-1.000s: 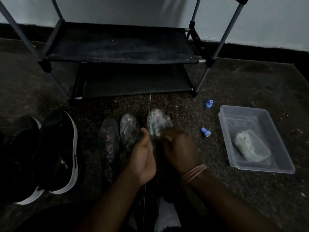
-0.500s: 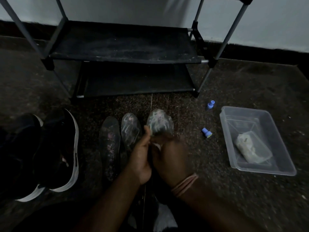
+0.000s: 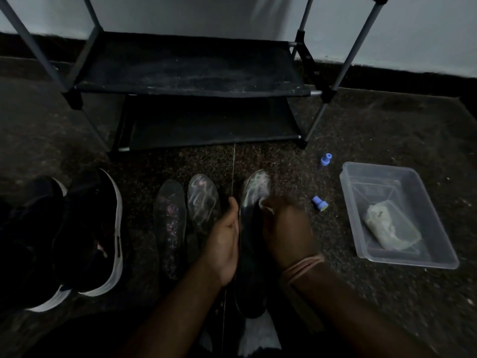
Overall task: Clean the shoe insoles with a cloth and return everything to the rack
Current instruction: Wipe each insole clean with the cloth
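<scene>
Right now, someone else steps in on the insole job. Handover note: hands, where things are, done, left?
Left hand: grips the insole along its left edge, toe end up.
Right hand: curled on that insole's right side, pinching a scrap of pale cloth; blurred, likely wiping.
Two more insoles lie on the floor left of the hands. Black sneakers stand further left. Plastic tub at right holds a pale wad.
Shoe rack: both visible shelves bare.
Done: nothing returned yet; cannot tell which insoles are clean.
Left: finish wiping, then put everything on the rack.
</scene>
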